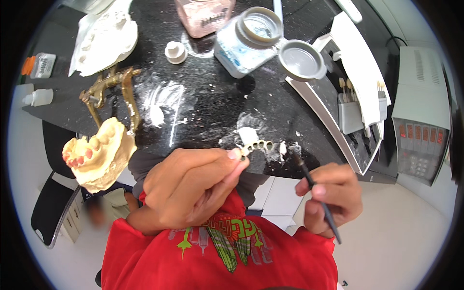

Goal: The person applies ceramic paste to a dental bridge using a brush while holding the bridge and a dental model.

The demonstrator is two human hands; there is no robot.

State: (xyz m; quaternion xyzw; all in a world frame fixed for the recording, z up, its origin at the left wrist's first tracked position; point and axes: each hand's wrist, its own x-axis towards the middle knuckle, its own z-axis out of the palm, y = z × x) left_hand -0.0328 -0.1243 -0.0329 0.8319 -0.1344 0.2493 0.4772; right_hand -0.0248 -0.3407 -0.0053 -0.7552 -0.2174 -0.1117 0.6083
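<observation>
My left hand (pixel 193 186) pinches one end of a dental bridge (pixel 261 145), a curved row of joined crowns with dark hollow undersides showing. In my right hand (pixel 331 195) is a thin dark brush (pixel 325 205), its tip angled toward the bridge but apart from it. Small white lumps of paste (pixel 248 134) and smears of powder lie on the black bench just beyond the bridge. At the left, a cream plaster dental model (pixel 100 154) with several reddish teeth sits at the bench edge, next to a brass articulator (pixel 108 92).
An uncapped powder jar (pixel 246 46) stands at the back, its grey lid (pixel 302 60) beside it. Near it are a jar of pink powder (pixel 205 17) and a small white bottle (pixel 175 52). A white case (pixel 333 116) stands at right; a white plaster cast (pixel 106 41) lies far left.
</observation>
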